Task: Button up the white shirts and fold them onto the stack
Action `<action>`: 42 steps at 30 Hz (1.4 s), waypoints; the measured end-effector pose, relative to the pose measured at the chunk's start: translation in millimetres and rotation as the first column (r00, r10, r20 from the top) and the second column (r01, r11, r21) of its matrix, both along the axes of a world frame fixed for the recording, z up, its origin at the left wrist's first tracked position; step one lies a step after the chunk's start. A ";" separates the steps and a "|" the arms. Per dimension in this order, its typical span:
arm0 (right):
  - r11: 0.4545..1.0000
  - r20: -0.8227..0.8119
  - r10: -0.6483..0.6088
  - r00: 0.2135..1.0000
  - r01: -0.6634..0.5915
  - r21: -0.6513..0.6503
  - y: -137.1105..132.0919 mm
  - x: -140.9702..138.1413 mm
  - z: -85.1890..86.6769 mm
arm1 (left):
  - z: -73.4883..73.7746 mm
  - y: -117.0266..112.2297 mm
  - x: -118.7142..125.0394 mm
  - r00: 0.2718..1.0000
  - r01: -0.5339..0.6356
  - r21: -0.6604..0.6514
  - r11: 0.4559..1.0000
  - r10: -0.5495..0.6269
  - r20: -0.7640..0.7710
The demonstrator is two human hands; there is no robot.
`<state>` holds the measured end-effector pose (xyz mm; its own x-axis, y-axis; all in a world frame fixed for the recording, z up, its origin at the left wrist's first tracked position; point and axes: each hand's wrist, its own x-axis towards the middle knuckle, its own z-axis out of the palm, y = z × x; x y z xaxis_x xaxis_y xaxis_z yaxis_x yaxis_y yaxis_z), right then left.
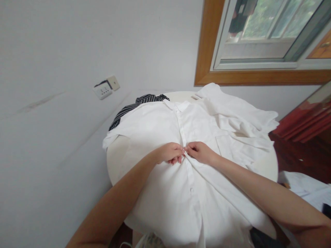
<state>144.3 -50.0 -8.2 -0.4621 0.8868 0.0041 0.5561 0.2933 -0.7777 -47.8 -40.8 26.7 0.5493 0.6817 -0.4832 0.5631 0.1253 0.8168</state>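
Observation:
A white button-up shirt [155,124] lies spread on a round white table [269,170], its collar toward the wall and its hem hanging over the near edge. At the middle of the front placket, my left hand [172,152] pinches the cloth. Close against it, my right hand [200,152] grips the other edge of the placket, fingertips nearly touching the left ones. Whatever button lies between the fingers is hidden. Above the hands the front is closed up to the collar; below them the two front edges spread apart, with a button [191,190] showing on one.
More white clothing [240,106] is heaped on the table's right side. A black striped garment [152,99] lies under the shirt at the back left. A wall socket [103,90], a wood-framed window [209,74] and a red curtain [307,119] surround the table.

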 end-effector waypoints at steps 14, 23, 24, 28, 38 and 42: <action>0.997 0.015 0.029 0.999 -0.030 0.065 0.0 1.4 2.8 | -8.5 -0.1 -1.3 0.999 0.007 0.048 0.999 -0.009 0.038; 0.962 -0.063 0.137 0.989 -0.148 -0.228 0.1 17.2 18.0 | -15.3 26.8 -14.9 0.986 -0.160 0.609 0.777 0.160 0.055; 0.951 -0.072 0.153 0.986 -0.166 -0.262 0.1 19.8 20.2 | -14.9 27.6 -14.0 0.984 -0.164 0.740 0.652 0.161 0.077; 0.948 -0.041 0.222 0.974 -0.226 -0.224 0.3 23.5 23.7 | -14.0 23.2 -7.9 1.000 0.007 0.960 0.282 0.009 -0.010; 0.918 -0.032 0.319 0.947 -0.317 -0.237 1.9 34.0 24.3 | -42.4 17.9 -1.7 0.873 0.430 0.807 0.405 0.042 -0.486; 0.930 0.035 0.336 0.941 -0.325 -0.172 -10.6 48.3 34.9 | -36.6 11.4 1.0 0.847 0.468 0.809 0.357 0.079 -0.525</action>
<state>192.6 -60.6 26.7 -0.7237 0.6702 -0.1647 0.4984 0.3425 -0.7964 -46.7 -29.4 -10.0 0.6632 0.7362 0.1345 0.7407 -0.6714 0.0224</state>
